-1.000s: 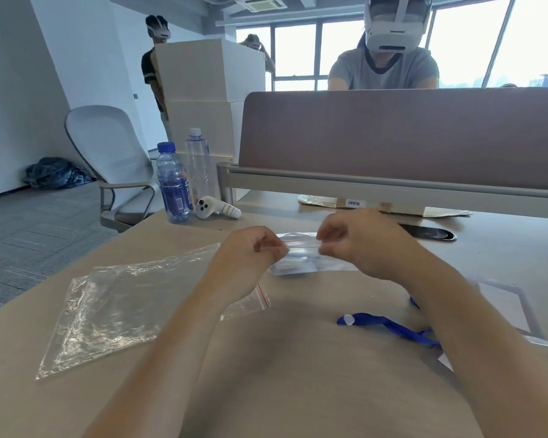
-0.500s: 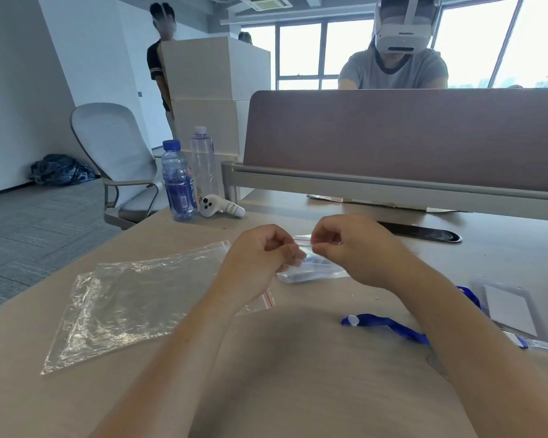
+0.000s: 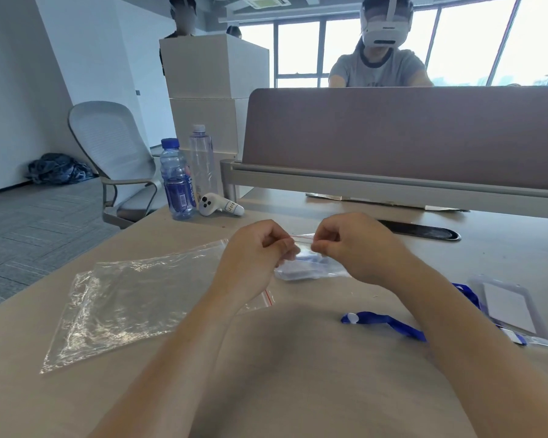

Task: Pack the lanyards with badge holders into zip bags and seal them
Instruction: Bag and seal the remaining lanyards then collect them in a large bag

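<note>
A small clear zip bag (image 3: 310, 267) with a red zip strip and pale blue contents hangs between my hands at the middle of the table. My left hand (image 3: 257, 254) pinches the strip's left end and my right hand (image 3: 355, 248) pinches its right end. Empty clear zip bags (image 3: 133, 305) lie flat on the table to the left, partly under my left forearm. A blue lanyard (image 3: 389, 325) lies loose to the right, running under my right forearm toward a clear badge holder (image 3: 510, 306) with a white card.
Two water bottles (image 3: 176, 181) and a white controller (image 3: 219, 205) stand at the back left of the table (image 3: 298, 374). A brown divider panel (image 3: 408, 134) closes the far side, with a dark oval cable slot (image 3: 424, 230) before it. A person sits beyond it. A grey chair (image 3: 114, 153) stands left.
My hands have drawn slightly closer to me and lifted the bag's zip strip between the fingertips; the view shifted so the badge holder shows more fully at right.
</note>
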Action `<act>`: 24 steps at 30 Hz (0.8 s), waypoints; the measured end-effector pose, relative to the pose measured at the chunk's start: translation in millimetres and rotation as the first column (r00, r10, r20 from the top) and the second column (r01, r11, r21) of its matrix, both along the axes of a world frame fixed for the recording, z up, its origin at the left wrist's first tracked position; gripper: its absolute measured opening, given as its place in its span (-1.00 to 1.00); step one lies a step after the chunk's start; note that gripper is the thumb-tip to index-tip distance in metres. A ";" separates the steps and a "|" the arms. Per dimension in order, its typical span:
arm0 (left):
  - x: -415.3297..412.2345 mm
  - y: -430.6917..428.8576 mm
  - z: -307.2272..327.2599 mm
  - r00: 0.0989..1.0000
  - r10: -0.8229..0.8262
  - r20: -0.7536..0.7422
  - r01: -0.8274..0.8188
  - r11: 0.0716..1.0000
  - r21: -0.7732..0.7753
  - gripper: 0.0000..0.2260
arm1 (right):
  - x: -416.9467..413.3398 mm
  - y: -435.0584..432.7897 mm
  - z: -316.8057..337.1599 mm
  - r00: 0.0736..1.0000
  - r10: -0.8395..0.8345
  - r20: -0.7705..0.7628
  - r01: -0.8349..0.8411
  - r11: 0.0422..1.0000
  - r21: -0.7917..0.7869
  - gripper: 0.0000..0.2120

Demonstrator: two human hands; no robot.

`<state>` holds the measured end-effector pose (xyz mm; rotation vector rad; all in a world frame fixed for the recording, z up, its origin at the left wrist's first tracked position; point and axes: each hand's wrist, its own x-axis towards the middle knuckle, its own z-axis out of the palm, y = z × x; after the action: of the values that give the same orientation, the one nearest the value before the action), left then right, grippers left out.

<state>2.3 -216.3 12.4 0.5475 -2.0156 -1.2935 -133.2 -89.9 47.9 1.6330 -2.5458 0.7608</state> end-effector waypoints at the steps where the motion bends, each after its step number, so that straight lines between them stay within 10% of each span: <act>1: 0.6 -2.3 0.0 1.000 0.011 -0.016 -0.011 1.000 0.015 -0.86 | -4.1 3.1 2.0 1.000 -0.010 -0.001 0.010 1.000 0.011 -0.91; 13: -9.6 11.2 13.8 0.972 0.130 0.197 0.000 0.835 -0.550 -0.88 | 2.1 7.2 6.6 0.991 -0.040 -0.126 0.049 0.997 0.066 -0.91; 24: 7.8 18.4 25.4 0.971 0.150 0.188 -0.060 0.909 -0.413 -0.90 | -3.1 56.7 19.4 0.994 -0.109 -0.008 0.110 0.993 0.048 -0.91</act>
<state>10.1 -197.9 37.8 0.6059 -2.3158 -0.7405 -136.3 -33.2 67.3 1.4907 -2.6449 0.6901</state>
